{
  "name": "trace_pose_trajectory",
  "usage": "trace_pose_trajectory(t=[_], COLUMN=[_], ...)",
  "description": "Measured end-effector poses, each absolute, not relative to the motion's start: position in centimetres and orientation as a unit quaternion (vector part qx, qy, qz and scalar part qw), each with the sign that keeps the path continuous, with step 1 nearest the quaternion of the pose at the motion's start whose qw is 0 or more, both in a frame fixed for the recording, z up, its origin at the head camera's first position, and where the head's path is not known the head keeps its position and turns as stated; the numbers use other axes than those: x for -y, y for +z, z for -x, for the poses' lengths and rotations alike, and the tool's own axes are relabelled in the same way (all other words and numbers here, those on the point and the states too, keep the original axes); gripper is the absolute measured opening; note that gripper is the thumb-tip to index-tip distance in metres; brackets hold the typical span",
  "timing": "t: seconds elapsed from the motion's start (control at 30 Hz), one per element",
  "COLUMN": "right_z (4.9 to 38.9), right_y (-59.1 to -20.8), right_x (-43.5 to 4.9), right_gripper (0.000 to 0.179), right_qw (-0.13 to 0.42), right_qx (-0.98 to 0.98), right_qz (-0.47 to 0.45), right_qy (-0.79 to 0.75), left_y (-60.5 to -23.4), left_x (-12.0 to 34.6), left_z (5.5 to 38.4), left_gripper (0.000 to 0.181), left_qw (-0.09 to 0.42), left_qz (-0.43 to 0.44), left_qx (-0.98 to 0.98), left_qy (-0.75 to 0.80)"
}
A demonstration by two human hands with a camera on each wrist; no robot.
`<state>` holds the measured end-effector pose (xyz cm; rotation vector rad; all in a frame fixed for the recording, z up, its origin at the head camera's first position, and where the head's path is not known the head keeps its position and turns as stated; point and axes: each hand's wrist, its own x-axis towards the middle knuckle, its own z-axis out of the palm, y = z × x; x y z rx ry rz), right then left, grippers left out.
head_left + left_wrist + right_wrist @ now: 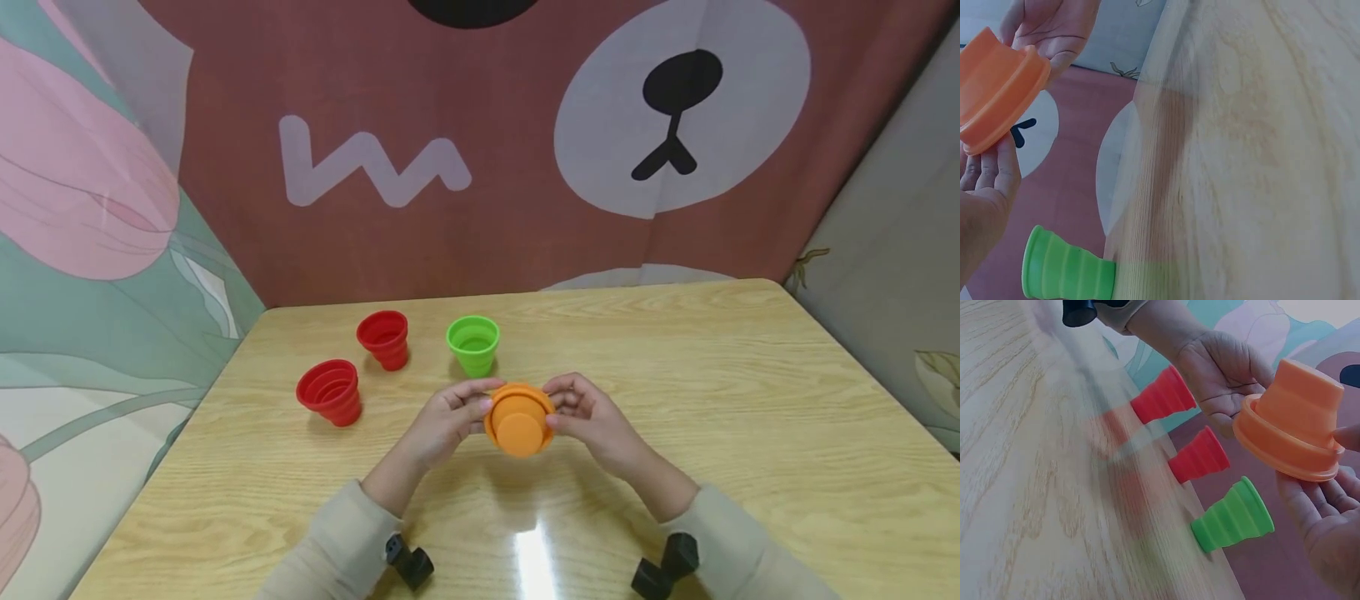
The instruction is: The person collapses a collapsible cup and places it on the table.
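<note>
Both hands hold an orange collapsible cup [521, 422] above the table, its base turned toward the head camera. It is partly folded: in the right wrist view the orange cup [1304, 406] shows a narrow base rising out of a wide folded rim. The left hand [448, 419] pinches the rim on one side, thumb on the near face and fingers behind. On the opposite side the right hand [596, 423] pinches the rim in the same way. Just beyond the hands a green collapsible cup [474, 345] stands upright on the table, extended.
Two red collapsible cups stand on the left part of the table, one red cup [384, 340] farther back and another red cup [332, 392] nearer. The wooden table [712, 375] ends at the back against a brown curtain [510, 242] with a bear print.
</note>
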<state>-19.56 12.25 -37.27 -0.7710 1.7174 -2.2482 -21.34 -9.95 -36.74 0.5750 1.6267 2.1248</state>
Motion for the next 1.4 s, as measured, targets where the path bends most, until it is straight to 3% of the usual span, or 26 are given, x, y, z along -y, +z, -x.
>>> trace_pose_trajectory(t=[0.27,0.57,1.1,1.4], right_z=[19.7,19.6,19.5,19.2], right_y=[-37.5,-37.4,-36.8,-36.4], right_x=[-12.2,-12.0,-12.2,-12.3], right_gripper=[0.025,0.025,0.015,0.025], right_qw=[0.136,0.127,0.204,0.213], right_qx=[-0.577,-0.581,-0.603,-0.67], right_qz=[0.258,0.251,0.269,0.241], right_qy=[-0.763,-0.764,-0.723,-0.669], left_y=[-36.9,-37.1,-36.3,-36.4], left_x=[9.8,10.3,10.4,10.3], left_z=[21.3,21.4,21.1,20.8], left_gripper=[0.037,0.043,0.041,0.038], left_qw=[0.202,0.249,0.263,0.267], left_qz=[-0.233,-0.243,-0.237,-0.239], left_qx=[-0.577,-0.597,-0.632,-0.654], left_qy=[0.757,0.723,0.69,0.666])
